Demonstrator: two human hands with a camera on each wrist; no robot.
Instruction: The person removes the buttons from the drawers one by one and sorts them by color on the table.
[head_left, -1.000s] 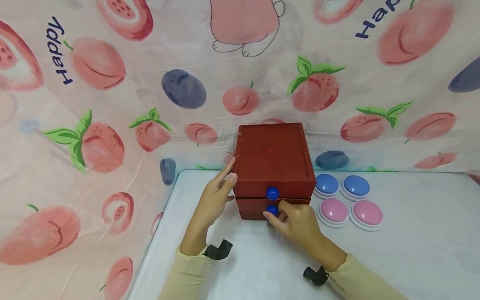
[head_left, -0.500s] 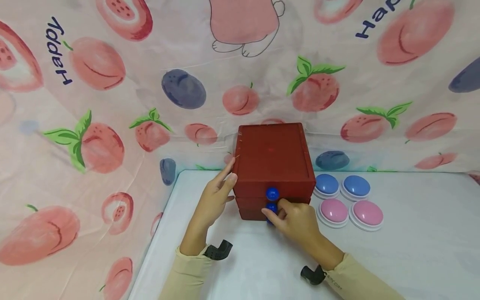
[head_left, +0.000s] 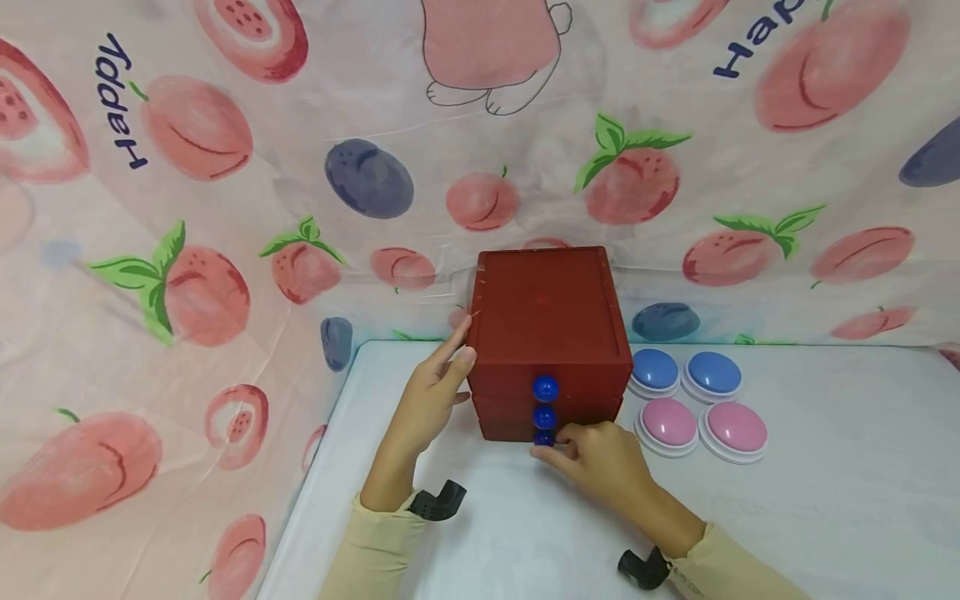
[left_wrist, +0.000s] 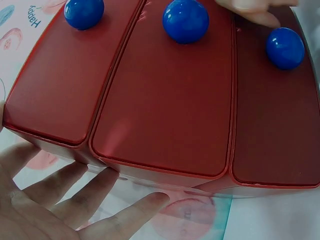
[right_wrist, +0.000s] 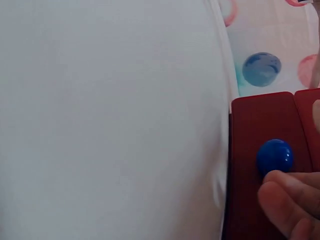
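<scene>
A dark red drawer box [head_left: 550, 308] stands on the white table, its three stacked drawers pushed in. Each drawer front bears a round blue knob: the top knob [head_left: 546, 388], the middle knob [head_left: 544, 417] and the bottom knob [head_left: 543, 437]. My left hand [head_left: 429, 402] rests along the box's left side with fingers spread, as its palm [left_wrist: 30, 212] shows in the left wrist view. My right hand [head_left: 611, 461] is at the bottom knob, thumb and forefinger close beside it. In the right wrist view its fingertips [right_wrist: 275, 187] overlap the edge of that knob [right_wrist: 275, 156].
Right of the box sit two blue push buttons [head_left: 714, 370] and, nearer, two pink ones [head_left: 669, 421], all on white bases. Behind and to the left hangs a fruit-patterned cloth [head_left: 480, 133]. A black camera piece [head_left: 438, 500] sits on the left wrist.
My right hand has moved down from the middle knob to the bottom one. The middle drawer has gone in, closing the dark gap under the top drawer. My left hand stays put.
</scene>
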